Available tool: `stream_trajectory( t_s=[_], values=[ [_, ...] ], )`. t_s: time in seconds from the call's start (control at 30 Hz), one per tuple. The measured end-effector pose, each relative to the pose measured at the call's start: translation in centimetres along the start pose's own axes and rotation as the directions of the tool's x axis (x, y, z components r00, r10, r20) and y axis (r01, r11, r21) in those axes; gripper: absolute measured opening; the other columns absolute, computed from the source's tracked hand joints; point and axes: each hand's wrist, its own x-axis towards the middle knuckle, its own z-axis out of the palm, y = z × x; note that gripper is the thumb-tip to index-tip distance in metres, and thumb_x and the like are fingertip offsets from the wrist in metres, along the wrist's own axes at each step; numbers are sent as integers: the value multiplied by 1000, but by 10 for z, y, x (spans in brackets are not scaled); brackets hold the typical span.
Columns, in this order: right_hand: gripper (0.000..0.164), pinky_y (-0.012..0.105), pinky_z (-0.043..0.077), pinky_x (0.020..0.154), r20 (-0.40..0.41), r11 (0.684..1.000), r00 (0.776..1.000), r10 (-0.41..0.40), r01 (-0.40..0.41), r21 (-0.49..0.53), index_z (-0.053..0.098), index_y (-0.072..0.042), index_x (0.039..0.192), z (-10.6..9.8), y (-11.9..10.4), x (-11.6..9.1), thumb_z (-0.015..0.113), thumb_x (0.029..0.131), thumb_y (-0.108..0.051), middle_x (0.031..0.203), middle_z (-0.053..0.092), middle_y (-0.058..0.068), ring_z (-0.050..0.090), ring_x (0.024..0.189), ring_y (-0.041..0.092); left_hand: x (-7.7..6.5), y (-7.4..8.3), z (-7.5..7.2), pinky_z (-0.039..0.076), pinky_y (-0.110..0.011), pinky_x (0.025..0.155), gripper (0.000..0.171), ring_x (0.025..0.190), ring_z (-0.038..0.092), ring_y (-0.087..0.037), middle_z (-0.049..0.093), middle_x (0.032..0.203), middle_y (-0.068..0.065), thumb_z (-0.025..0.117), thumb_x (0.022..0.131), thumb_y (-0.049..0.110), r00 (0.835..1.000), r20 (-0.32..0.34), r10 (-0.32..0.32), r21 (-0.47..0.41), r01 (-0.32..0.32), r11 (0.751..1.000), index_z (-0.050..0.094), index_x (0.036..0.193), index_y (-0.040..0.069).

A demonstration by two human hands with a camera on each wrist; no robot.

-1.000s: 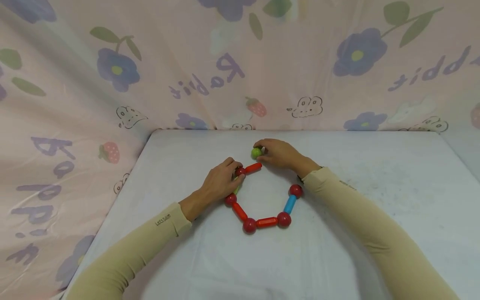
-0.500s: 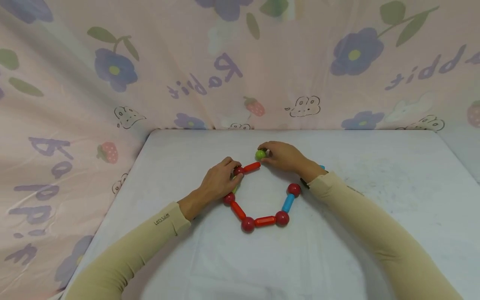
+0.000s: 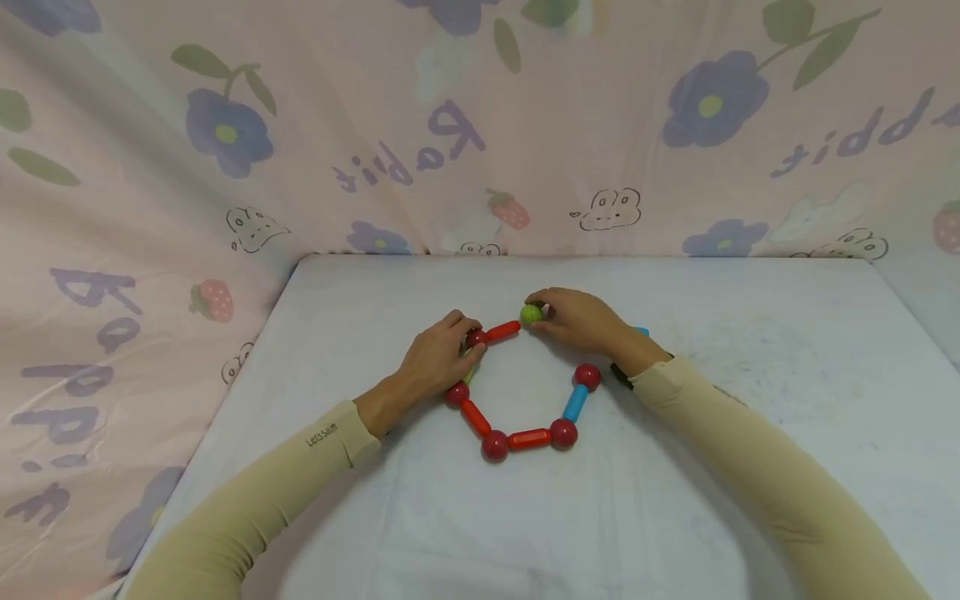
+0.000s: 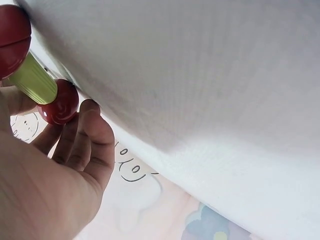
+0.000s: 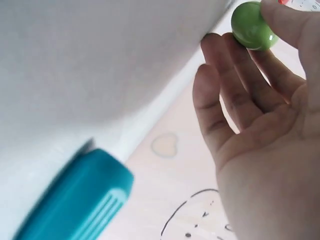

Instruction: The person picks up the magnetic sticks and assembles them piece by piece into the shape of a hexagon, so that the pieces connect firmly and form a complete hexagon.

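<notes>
My left hand (image 3: 433,360) grips a red ball (image 4: 61,106) at the upper left of a chain of balls and rods. A yellow-green rod (image 4: 36,80) joins that ball to another red ball (image 4: 12,40). From the gripped ball a red rod (image 3: 503,331) sticks out to the right. Between thumb and fingers my right hand (image 3: 581,319) pinches a green ball (image 3: 531,314), right at this rod's free end. Red rods (image 3: 530,438), a blue rod (image 3: 575,403) and more red balls (image 3: 564,433) continue the chain, ending at a red ball (image 3: 587,377) below my right wrist.
Behind my right wrist lies a separate blue rod (image 5: 80,197), mostly hidden in the head view. All the pieces lie on a white-covered table (image 3: 450,533). A printed pink curtain (image 3: 315,125) rises at the table's back and left edges.
My right hand has moved slightly right and nearer with the green ball, which now sits in line with the red rod's end. The left hand keeps its grip.
</notes>
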Motion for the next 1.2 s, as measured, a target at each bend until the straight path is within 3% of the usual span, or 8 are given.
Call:
stream_trajectory(
  t_s=[0.5, 0.7, 0.9, 1.03, 1.2],
  values=[
    [49, 42, 54, 92, 19, 999, 1000, -6, 5, 32, 58, -13, 136, 1, -7, -8, 71, 92, -32, 119, 69, 3, 65, 104, 21, 1, -1, 2, 46, -23, 64, 35, 78, 54, -14, 60, 106, -3, 65, 95, 29, 1000, 0, 11, -16, -11, 1000, 65, 125, 11],
    [53, 46, 52, 99, 28, 999, 999, 29, -30, 20, 53, -14, 140, -1, -8, -13, 67, 94, -37, 129, 65, 6, 63, 115, 24, 2, -3, 0, 46, -23, 64, 36, 78, 54, -14, 59, 106, -3, 64, 96, 30, 1000, 4, 6, -6, -6, 1000, 64, 125, 11],
    [71, 54, 41, 111, 72, 995, 996, 61, -55, -78, 40, -14, 150, -1, -14, -39, 63, 93, -50, 148, 49, 13, 46, 137, 34, 2, -3, -1, 45, -22, 63, 35, 77, 54, -14, 58, 106, -2, 65, 95, 30, 1000, 16, -22, -12, 22, 1000, 64, 125, 12],
    [74, 55, 40, 112, 44, 988, 999, 23, -16, -152, 40, -10, 150, 0, -13, -52, 63, 93, -52, 149, 48, 16, 43, 138, 36, 2, -1, -1, 46, -23, 64, 35, 78, 55, -15, 58, 106, -3, 65, 95, 30, 1000, 20, -24, -21, 24, 999, 64, 125, 12],
    [69, 54, 40, 111, 12, 978, 1000, 4, -1, -206, 43, -9, 147, -3, -5, -49, 63, 94, -48, 146, 49, 16, 43, 136, 37, 2, -1, -2, 47, -24, 67, 34, 79, 55, -15, 58, 106, -3, 64, 96, 30, 999, 29, -42, -49, 43, 998, 64, 124, 11]
  ],
)
